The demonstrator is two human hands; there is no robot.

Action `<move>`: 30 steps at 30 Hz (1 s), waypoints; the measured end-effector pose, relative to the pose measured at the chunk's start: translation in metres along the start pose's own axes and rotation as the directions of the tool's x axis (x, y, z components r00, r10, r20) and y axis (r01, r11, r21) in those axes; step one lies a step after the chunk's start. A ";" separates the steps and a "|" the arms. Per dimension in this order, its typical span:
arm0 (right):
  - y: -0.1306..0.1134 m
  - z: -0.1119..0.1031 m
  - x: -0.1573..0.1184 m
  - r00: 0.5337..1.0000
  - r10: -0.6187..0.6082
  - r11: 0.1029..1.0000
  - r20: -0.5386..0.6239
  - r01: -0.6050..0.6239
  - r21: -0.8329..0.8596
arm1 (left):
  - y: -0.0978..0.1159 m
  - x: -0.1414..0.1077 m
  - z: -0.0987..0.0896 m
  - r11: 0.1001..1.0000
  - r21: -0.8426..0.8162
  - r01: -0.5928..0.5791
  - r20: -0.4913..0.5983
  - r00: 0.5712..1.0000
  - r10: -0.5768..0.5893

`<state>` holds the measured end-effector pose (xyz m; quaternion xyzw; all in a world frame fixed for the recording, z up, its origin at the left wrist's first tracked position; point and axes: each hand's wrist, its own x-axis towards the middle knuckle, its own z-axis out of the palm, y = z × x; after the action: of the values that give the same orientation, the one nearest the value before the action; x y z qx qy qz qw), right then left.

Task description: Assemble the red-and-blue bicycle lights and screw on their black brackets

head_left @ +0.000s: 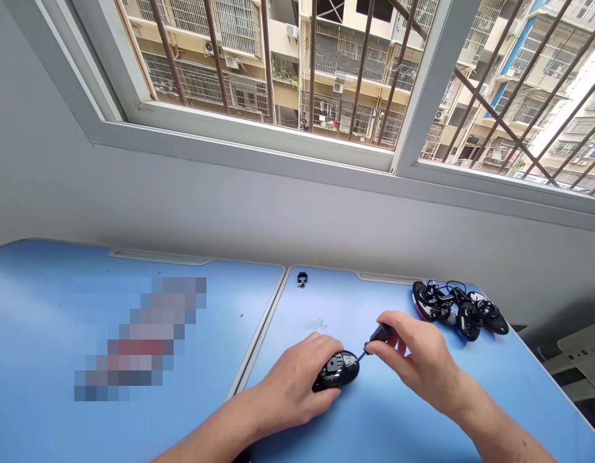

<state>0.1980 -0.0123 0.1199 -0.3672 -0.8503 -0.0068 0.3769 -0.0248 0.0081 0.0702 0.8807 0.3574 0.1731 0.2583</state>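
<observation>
My left hand [290, 386] grips a glossy black computer mouse [337, 370] against the blue desk, with its open underside or inner shell showing on top. My right hand [413, 360] pinches a small black-handled screwdriver [380, 334] between thumb and fingers. The thin shaft points down and left, its tip just at the mouse's right end. Beyond my hands, on the blue desk [374, 418], lies a heap of black mice and parts with tangled cables [459, 312]. A tiny black part [302, 278] sits near the desk's back edge.
A second blue desk [37, 308] adjoins on the left, with a pixelated, blurred object [143, 341] on it. A grey wall and a barred window [278, 77] rise behind both desks. A pale perforated panel [584, 350] stands beyond the right desk edge.
</observation>
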 end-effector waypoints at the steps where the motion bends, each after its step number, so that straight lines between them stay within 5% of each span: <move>1: 0.001 0.001 0.000 1.000 -0.017 1.000 -0.003 0.017 0.026 | 0.000 0.000 0.000 1.000 0.002 -0.001 -0.001 1.000 0.001; 5: 0.002 -0.001 -0.002 0.996 -0.084 0.995 0.023 0.083 0.063 | 0.003 0.001 -0.002 1.000 -0.005 0.016 -0.001 1.000 -0.016; 10: 0.000 -0.017 -0.002 0.968 -0.106 0.986 0.227 0.073 0.149 | 0.008 0.003 -0.006 0.999 -0.009 0.034 0.029 0.999 -0.034; 19: 0.005 -0.016 -0.002 0.955 0.028 0.958 0.297 -0.110 0.264 | 0.006 0.003 -0.004 0.999 -0.010 0.039 0.029 0.999 -0.038; 27: 0.005 0.007 -0.001 0.997 -0.033 0.994 -0.074 0.041 0.106 | 0.006 0.002 -0.004 0.999 0.016 0.040 0.016 0.999 -0.040; 30: 0.007 0.011 -0.001 0.988 -0.103 0.987 -0.112 0.115 0.108 | 0.007 0.003 -0.004 0.999 0.025 0.048 0.017 0.999 -0.048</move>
<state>0.1958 -0.0050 0.1097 -0.2968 -0.8469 0.0018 0.4412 -0.0210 0.0069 0.0776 0.8765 0.3783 0.1543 0.2546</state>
